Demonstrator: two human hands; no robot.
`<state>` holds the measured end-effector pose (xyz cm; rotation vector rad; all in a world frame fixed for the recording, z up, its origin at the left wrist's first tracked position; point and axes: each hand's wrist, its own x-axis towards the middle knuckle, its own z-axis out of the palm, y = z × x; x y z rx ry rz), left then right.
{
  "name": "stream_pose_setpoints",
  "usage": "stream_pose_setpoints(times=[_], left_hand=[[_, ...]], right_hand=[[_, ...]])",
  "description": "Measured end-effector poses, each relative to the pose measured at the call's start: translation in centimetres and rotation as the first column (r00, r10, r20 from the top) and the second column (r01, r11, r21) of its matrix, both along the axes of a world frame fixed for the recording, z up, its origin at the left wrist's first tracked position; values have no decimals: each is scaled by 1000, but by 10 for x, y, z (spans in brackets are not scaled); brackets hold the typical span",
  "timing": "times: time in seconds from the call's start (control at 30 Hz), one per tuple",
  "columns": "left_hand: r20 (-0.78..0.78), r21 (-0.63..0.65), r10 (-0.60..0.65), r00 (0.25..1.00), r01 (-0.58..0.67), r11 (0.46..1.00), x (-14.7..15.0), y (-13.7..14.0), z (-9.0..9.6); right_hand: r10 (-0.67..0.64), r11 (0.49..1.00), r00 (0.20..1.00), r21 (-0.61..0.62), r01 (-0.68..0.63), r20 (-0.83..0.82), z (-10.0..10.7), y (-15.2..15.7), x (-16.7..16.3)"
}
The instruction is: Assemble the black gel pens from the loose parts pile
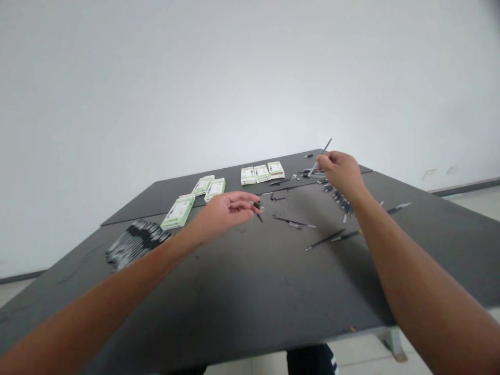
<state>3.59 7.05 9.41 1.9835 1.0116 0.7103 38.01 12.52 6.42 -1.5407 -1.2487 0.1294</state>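
My left hand (233, 209) hovers above the middle of the table, its thumb and fingers closed on a short-looking dark pen part with a pale end (258, 206). Most of that part is foreshortened or behind the fingers. Farther right and higher, my right hand (342, 169) pinches a slim pen refill (326, 147), tilted, with one end up past the fingers and the pale end downward. Below and between the hands lie loose pen pieces (292, 222). A row of dark pen parts (339, 198) sits partly hidden beside my right wrist.
On the dark table (242, 297), a pile of pens (136, 242) lies at the left. Green-and-white boxes stand near it (178, 211) and at the back (261, 173). Single pens (324, 239) rest near my right forearm. A white wall (234, 78) rises behind the table.
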Motion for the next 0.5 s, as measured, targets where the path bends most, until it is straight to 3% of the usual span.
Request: stream_pose_setpoints(times=[0.2, 0.37, 0.5], left_hand=[[3, 61, 144, 990, -144, 988, -49, -35, -15], [106, 261, 171, 980, -193, 946, -56, -25, -41], [149, 329, 168, 975, -209, 921, -61, -20, -64]], right_hand=[[230, 962, 973, 155, -224, -22, 1, -14, -76], [538, 834, 833, 227, -503, -127, 2, -41, -135], [642, 755, 746, 317, -574, -179, 5, -61, -152]])
